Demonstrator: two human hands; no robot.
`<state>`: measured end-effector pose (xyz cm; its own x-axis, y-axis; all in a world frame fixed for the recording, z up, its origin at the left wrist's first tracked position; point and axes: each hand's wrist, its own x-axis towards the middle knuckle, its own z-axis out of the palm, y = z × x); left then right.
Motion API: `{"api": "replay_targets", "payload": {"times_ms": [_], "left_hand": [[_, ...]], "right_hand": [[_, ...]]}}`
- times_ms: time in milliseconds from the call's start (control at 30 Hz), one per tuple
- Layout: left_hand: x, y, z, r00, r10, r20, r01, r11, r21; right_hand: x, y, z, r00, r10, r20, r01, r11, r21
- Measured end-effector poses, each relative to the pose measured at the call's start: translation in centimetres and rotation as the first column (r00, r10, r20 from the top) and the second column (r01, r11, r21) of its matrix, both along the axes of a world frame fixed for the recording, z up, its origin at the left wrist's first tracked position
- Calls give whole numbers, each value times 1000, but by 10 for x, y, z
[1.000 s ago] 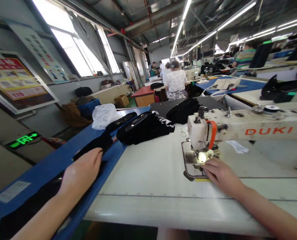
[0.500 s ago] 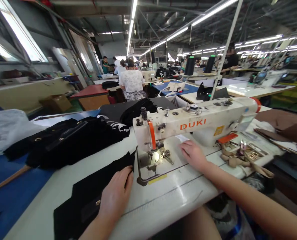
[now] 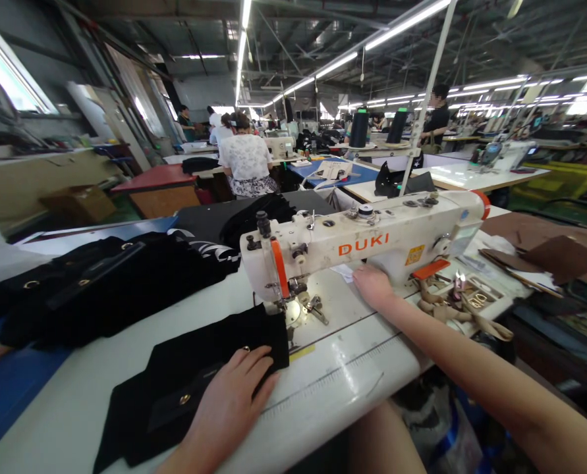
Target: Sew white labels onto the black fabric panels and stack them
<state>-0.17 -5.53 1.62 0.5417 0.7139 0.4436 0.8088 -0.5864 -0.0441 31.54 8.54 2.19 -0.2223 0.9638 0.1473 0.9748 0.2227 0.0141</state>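
My left hand (image 3: 238,388) lies with its fingers stretched out over a black fabric panel (image 3: 194,349). The panel has gold-coloured eyelets and a darker strip on it. Its right edge reaches the needle area of the white sewing machine (image 3: 317,263), marked DUKI, and overlaps the machine's bed. Under the machine's arm, my right hand (image 3: 372,286) rests at the edge of a small white slip (image 3: 343,271). The fingertips there are partly hidden, so whether they grip the slip is unclear.
A pile of black fabric pieces (image 3: 115,276) with eyelets lies left of the machine. To the right are a parts tray (image 3: 491,299), tan straps (image 3: 441,309) and brown sheets (image 3: 555,257). A pole (image 3: 429,99) stands behind. Several people sit or stand farther back.
The black panel has slid right onto the machine bed with my left hand, whose fingers are now more spread. My right hand has reached farther under the arm, toward the white slip. The view has shifted.
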Motion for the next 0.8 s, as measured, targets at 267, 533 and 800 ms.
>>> {"api": "replay_targets", "payload": {"times_ms": [267,533,800], "left_hand": [[-1,1,-7,998,29,57,-29,1000,4],[-2,1,-4,993,79,89,-85,994,69],[51,-24,16,988,-114,105,99,985,139]], "right_hand": [[2,-4,9,979,-83,-186,89,996,20],[9,-22,31,888,-75,-454,46,996,-75],[-59,-111,32,705,329,-628,-491,866,-97]]}}
